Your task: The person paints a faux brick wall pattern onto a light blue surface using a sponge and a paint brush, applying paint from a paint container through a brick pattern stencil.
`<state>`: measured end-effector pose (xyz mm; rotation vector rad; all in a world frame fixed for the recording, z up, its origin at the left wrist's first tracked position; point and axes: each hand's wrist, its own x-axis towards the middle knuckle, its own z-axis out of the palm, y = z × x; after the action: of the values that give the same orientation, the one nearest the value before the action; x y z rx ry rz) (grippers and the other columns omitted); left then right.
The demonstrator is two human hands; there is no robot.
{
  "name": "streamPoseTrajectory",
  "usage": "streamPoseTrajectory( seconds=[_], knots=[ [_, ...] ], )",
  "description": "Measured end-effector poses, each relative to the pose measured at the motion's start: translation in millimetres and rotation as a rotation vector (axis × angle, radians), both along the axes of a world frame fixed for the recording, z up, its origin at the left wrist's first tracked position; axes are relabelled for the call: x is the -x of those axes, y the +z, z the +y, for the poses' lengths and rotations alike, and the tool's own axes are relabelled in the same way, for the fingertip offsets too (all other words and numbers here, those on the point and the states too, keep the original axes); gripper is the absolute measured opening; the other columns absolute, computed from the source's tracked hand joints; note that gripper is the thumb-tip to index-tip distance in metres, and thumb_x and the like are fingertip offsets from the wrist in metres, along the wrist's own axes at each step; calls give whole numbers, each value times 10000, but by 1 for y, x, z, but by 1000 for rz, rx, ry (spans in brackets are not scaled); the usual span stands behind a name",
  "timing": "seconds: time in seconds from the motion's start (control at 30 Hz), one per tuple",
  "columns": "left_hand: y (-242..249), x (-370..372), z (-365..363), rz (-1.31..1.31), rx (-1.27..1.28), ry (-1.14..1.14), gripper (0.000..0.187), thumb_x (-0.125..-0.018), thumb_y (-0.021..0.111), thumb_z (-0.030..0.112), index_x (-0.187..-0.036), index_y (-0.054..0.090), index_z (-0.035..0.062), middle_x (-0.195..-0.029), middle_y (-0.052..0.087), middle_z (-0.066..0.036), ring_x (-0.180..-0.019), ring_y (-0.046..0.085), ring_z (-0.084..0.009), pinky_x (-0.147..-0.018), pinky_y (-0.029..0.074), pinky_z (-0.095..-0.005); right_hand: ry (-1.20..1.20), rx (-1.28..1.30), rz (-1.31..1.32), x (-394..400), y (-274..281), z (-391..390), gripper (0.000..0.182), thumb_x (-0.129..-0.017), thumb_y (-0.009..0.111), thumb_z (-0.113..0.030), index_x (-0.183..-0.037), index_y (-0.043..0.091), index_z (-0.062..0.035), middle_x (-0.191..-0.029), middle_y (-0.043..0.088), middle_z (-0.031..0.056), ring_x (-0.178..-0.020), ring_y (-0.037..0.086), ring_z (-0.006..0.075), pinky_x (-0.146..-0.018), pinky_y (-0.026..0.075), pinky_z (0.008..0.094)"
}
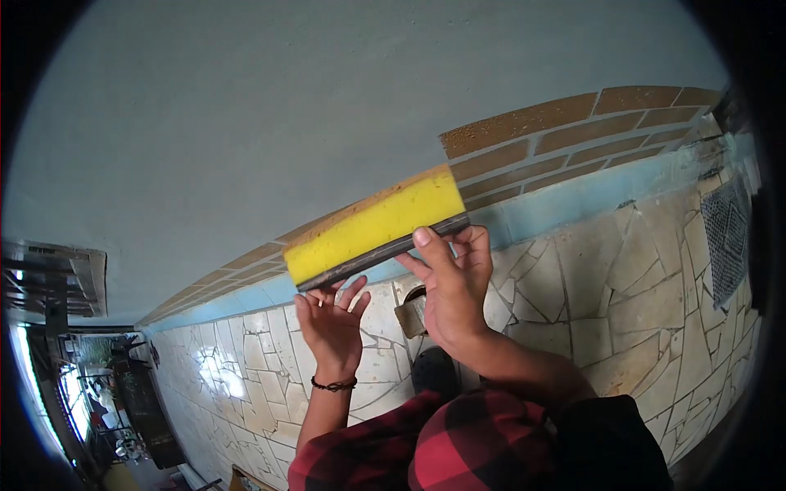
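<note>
A long yellow sponge block (377, 225) with a dark backing strip is held in front of the wall, tilted up to the right. Brown paint coats its far edge. My right hand (454, 286) grips the strip near the right end, thumb on the near side, fingers curled around below. Under the left end, my left hand (332, 327) supports the strip loosely; some fingertips are hidden behind it and the index finger stands apart. A dark beaded bracelet is on my left wrist.
Brown brick shapes (524, 127) with grey lines cover the lower part of the grey wall (270, 114). Below them runs a light blue band (565, 204). A small worn container (412, 315) stands on the stone-pattern floor (606, 295). A grey mat (726, 237) lies at right.
</note>
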<state>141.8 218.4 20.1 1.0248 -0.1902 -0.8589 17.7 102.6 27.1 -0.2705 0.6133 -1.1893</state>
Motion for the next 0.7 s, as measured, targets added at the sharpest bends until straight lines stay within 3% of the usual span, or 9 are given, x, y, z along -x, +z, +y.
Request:
streamPoseTrajectory(
  seconds=[0.03, 0.13, 0.27, 0.43, 0.53, 0.7],
  knots=[
    [11, 3, -9, 25, -47, 61, 441, -954, 651, 545, -914, 598, 109, -1080, 653, -130, -1087, 662, -343, -922, 556, -415, 16, -27, -10, -2, 0, -1, 450, -858, 819, -80, -1040, 408, -86, -1040, 581, 76, -1031, 611, 141, -863, 580, 372],
    [4, -7, -9, 32, -70, 86, 367, -968, 657, 500, -989, 582, 141, -1103, 670, -78, -1099, 668, -315, -937, 563, -424, -30, 44, 67, -13, -13, -2, 468, -840, 833, -62, -1018, 400, -81, -1034, 587, 80, -1013, 609, 133, -826, 552, 313],
    [8, -6, -17, -21, -71, 148, 384, -964, 673, 466, -1067, 617, 101, -1045, 661, -64, -1016, 673, -256, -902, 586, -357, -22, 39, 14, -17, -9, 1, 489, -823, 840, -42, -1003, 387, -78, -1036, 580, 100, -981, 589, 124, -804, 518, 262],
    [8, -10, -25, -53, -52, 178, 496, -934, 694, 474, -1152, 612, 35, -1026, 634, -64, -951, 646, -227, -845, 574, -313, -53, 108, 42, -21, -4, -3, 525, -833, 839, -106, -1006, 347, -52, -1053, 538, 134, -990, 582, 123, -820, 637, 335],
    [7, -14, -28, -115, -22, 150, 605, -870, 761, 483, -1190, 590, -1, -1108, 631, -106, -951, 647, -220, -858, 572, -323, -70, 109, 41, -22, -11, -6, 522, -834, 842, -122, -1007, 354, -57, -1034, 545, 130, -974, 587, 126, -805, 632, 318],
    [1, -17, -32, -182, -2, 143, 516, -907, 705, 504, -1163, 619, 64, -1088, 654, -76, -970, 644, -183, -852, 538, -308, -61, 117, 87, -20, -8, -12, 516, -838, 843, -144, -1010, 364, -58, -1003, 565, 115, -927, 604, 124, -786, 619, 307]
  ],
)
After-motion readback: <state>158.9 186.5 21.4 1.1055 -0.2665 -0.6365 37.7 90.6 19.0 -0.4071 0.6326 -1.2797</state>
